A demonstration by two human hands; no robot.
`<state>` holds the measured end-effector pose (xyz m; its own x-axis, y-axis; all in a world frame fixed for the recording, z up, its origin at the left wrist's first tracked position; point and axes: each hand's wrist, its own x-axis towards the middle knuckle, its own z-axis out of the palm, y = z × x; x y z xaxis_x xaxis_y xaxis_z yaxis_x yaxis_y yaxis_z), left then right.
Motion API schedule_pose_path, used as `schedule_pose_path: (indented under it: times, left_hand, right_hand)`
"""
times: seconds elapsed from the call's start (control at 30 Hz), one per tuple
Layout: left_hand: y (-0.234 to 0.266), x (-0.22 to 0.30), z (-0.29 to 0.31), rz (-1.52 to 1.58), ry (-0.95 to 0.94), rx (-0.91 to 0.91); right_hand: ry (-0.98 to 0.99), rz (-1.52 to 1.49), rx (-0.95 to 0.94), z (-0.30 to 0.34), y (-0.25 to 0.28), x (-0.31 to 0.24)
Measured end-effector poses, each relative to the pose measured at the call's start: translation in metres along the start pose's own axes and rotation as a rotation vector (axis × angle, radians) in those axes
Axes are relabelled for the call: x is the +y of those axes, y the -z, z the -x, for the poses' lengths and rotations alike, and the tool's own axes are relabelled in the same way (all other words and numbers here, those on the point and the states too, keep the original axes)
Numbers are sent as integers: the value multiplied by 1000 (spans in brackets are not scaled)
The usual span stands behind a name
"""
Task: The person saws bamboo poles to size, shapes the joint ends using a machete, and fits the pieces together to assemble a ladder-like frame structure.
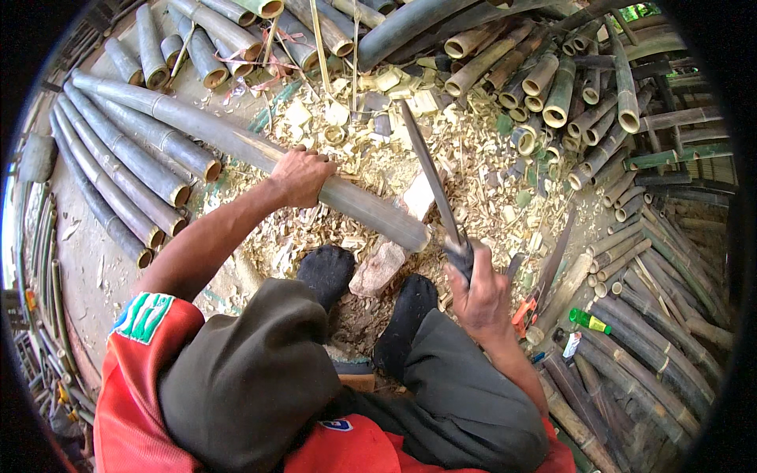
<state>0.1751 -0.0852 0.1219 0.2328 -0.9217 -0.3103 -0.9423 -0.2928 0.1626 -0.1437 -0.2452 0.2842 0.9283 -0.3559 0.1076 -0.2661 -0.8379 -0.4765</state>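
The long bamboo pole (197, 126) ran from upper left down to its cut end near the feet, above the chip-strewn ground (473, 173); the left hand (300, 175) wrapped its grip around it. The right hand (481, 296) clenched a long blade (430, 169) pointing up-left

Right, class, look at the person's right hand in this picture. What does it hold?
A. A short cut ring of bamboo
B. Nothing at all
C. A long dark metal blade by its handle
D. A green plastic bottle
C: the right hand is closed round the handle of the long dark metal blade, which points up and away over the pale bamboo chips.
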Motion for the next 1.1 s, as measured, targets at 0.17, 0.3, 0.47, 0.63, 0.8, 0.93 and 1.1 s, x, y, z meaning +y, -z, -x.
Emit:
schedule_pose_path:
  times: [0.17,0.3,0.47,0.63,0.8,0.93,1.1]
  left_hand:
    - [-17,7,-2,-47,-38,147]
    - [-26,-2,7,-62,-29,252]
    - [-24,5,2,-106,-75,342]
    - [-26,8,12,-87,-77,361]
    - [-30,1,11,-92,-67,413]
    - [-29,6,1,-91,-104,455]
    - [-30,1,11,-104,-29,396]
  right_hand:
    - [-376,315,-621,25,-48,83]
    - [-247,108,-331,1,3,22]
    - [-152,93,-163,36,-35,45]
    - [-437,196,-571,5,-20,32]
    - [46,-2,20,5,2,0]
    - [-503,274,-584,44,-64,86]
    - [-327,116,-407,-14,-12,19]
